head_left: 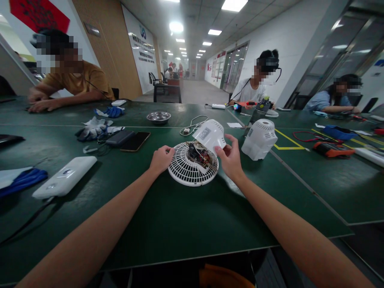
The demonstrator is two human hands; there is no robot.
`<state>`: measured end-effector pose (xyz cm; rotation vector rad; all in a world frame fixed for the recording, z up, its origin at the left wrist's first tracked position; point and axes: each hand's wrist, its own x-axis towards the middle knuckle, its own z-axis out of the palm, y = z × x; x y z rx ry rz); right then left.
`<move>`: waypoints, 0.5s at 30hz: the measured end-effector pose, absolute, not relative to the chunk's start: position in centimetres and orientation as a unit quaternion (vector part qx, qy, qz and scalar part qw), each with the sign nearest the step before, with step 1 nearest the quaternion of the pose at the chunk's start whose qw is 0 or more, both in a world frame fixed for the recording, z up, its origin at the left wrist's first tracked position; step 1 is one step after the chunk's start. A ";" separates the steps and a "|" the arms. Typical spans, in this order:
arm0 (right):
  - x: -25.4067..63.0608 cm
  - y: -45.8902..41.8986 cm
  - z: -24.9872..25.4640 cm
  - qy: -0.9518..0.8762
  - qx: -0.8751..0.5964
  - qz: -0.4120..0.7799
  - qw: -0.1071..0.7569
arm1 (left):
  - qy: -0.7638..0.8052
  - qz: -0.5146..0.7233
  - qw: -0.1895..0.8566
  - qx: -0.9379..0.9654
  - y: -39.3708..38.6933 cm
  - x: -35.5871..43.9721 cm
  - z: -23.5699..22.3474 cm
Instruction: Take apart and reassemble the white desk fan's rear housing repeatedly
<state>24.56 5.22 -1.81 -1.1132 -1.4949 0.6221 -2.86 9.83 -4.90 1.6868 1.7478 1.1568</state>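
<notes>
White grille [180,169] on table [168,224], left hand [160,161] pinching rim. Wiring [197,153] exposed at centre. Right hand [232,161] grips cover [210,133], tilted, unseated. Looks partway: opened up, not closed. Housing [259,141] stands apart, right.

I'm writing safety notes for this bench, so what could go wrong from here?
The wires inside the fan grille lie exposed, so the tilted white cover in the right hand might snag or pinch them. The left hand is at just one side of the rim, so the grille could turn if pushed. The white housing stands near the right hand and might get knocked over.
</notes>
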 end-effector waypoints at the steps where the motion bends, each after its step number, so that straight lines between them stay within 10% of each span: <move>1: 24.4 5.0 -1.8 -0.642 -0.474 0.253 0.547 | 0.633 0.414 0.218 0.617 9.8 -2.8 -4.9; 15: 24.0 3.9 -1.3 -0.759 -0.457 0.109 0.451 | 0.501 0.389 0.143 0.760 8.7 -2.1 -4.2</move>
